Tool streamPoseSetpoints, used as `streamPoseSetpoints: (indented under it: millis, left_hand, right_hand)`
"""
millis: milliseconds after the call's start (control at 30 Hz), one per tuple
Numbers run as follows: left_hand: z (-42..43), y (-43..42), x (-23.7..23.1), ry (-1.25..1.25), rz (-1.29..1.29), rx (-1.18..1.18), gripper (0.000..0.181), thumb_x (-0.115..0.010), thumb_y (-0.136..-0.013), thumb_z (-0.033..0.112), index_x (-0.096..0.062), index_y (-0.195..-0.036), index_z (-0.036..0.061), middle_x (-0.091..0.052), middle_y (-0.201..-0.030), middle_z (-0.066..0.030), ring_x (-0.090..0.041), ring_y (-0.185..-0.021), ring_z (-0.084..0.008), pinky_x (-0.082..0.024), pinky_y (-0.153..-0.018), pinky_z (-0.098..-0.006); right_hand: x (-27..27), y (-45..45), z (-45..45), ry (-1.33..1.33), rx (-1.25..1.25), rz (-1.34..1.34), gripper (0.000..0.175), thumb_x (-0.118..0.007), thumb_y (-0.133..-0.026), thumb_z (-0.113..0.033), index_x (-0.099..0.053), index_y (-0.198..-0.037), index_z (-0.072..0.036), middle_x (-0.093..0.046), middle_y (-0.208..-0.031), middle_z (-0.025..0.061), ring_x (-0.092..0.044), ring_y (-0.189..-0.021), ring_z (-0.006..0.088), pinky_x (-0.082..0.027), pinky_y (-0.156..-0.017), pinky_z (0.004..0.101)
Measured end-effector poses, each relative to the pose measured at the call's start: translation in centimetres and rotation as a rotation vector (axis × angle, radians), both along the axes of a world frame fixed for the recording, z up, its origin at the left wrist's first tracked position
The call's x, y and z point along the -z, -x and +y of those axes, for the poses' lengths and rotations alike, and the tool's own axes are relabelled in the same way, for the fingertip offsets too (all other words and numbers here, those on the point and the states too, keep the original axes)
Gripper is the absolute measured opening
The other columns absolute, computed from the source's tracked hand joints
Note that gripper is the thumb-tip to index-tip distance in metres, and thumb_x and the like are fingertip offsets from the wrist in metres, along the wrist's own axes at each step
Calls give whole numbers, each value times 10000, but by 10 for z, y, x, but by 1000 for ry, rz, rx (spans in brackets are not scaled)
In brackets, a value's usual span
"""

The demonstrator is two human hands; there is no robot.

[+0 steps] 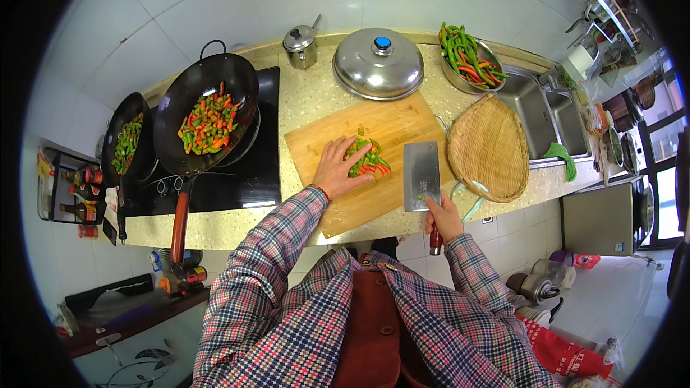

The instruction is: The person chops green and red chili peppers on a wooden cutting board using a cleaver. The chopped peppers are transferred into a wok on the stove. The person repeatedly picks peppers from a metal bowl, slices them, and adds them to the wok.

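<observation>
On the wooden cutting board [385,118] lies a small pile of cut green and red peppers [372,160]. My left hand [340,166] rests over the pile's left side with its fingers spread; whether it grips any pieces is hidden. My right hand [444,217] holds a cleaver [422,175] by its dark red handle, with the broad blade lying flat over the board's right edge, apart from the peppers. Bits of pepper stick to the blade.
Left, on the black cooktop [267,134], a large wok [207,129] and a smaller pan [128,143] hold cut peppers. Behind the board stand a domed steel lid [377,64], a lidded steel pot [300,48] and a bowl of whole peppers [470,62]. A woven bamboo tray [488,148] lies beside the sink [531,113].
</observation>
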State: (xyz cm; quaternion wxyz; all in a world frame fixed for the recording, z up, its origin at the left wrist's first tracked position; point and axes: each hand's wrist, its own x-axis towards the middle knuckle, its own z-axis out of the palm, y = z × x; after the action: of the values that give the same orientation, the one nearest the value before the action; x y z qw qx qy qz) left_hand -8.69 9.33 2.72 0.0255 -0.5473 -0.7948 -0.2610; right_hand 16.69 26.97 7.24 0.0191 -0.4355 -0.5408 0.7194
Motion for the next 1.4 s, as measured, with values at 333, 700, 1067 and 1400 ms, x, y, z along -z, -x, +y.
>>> streamPoseSetpoints:
  millis: [333,700,1067,1400]
  left_hand:
    - [28,-34,5,-57,-95,-257,604,-726,-814,528,-609,-1351,277,-390,-1469,-167,-320,-1354,-432,-242,-1144,-550]
    - [20,-44,7,-333,-451,-401,346,-723,-862,280,-732,-1155,97,-526,-1374,-139,-468,-1300,-324,-406,-1081,-436]
    - [-15,-22,-63,-612,-203,-481,367,-746,-835,162,-707,-1190,77,-555,-1339,-144,-530,-1247,-316,-448,-1037,-388]
    - [-108,139,-147,-638,-43,-725,324,-701,-865,273,-728,-1133,92,-578,-1316,-140,-511,-1249,-325,-401,-1062,-416]
  right_hand:
    - [37,61,-91,120,12,205,187,-587,-982,-213,-523,-1058,-54,-497,-518,37,-484,-383,144,-398,-372,301]
    - [16,75,-112,176,-56,195,245,-592,-969,-197,-537,-1131,-22,-475,-491,33,-445,-351,135,-387,-345,311]
    - [-40,105,-129,81,-246,239,203,-602,-971,-168,-527,-1120,-53,-443,-515,3,-420,-349,122,-379,-344,302]
    - [-122,267,-181,181,-576,544,166,-591,-977,-166,-452,-1000,-80,-446,-574,-1,-461,-410,110,-425,-378,301]
